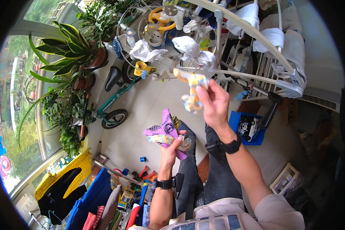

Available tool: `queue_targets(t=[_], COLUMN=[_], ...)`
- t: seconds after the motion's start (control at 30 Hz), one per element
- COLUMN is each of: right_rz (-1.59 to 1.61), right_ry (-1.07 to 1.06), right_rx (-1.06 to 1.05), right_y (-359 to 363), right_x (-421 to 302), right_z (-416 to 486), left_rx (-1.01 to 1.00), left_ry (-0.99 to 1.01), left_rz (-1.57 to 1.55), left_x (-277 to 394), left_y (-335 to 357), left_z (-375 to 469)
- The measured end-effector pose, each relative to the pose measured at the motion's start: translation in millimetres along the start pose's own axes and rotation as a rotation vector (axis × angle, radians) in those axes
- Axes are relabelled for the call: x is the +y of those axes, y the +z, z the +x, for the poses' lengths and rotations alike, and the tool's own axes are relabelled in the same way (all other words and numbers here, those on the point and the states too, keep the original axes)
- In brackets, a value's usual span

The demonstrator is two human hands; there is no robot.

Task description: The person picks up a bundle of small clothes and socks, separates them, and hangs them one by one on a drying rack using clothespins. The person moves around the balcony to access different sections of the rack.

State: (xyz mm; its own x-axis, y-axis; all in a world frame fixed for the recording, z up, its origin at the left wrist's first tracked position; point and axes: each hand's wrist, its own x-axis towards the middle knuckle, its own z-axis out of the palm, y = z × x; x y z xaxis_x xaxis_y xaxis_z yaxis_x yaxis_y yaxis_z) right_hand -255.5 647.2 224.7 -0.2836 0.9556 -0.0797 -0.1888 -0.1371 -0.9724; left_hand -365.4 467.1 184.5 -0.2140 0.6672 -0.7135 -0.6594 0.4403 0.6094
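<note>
Held in my left hand is a small bundle of cloth: a purple patterned piece together with a yellow, white and blue striped piece. My right hand, raised further forward and to the right, grips a crumpled, slightly blurred striped cloth item in yellow, white and pale blue, likely a sock. Above it hangs a round clip hanger with white socks and a yellow cloth item on it.
A green balance bike and potted plants stand at the left by the window. A white drying rack fills the upper right. A blue bin holds toy cars. Hung clothes and scattered toys lie lower left.
</note>
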Motion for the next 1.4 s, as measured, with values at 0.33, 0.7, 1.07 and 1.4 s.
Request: queue_targets(t=[0.33,0.7,1.07,1.4], right_rz=[-0.456,-0.631,-0.401,0.237], right_ry=[0.189,0.033,0.045,0.279], right_rx=[0.052,-0.410,-0.612,-0.198], right_y=[33,42,47,101], right_x=[65,4,9,-7], right_z=[38,-8,2,18], left_rx=[-0.068,-0.167,-0.082,0.105], left_ry=[0.081,0.221,0.250,0.179], left_rz=[-0.176,-0.170,0.078,-0.380], left_x=[24,52,62,86], left_y=[-33,-10,-10,-70], left_z=[-9,21,33,44])
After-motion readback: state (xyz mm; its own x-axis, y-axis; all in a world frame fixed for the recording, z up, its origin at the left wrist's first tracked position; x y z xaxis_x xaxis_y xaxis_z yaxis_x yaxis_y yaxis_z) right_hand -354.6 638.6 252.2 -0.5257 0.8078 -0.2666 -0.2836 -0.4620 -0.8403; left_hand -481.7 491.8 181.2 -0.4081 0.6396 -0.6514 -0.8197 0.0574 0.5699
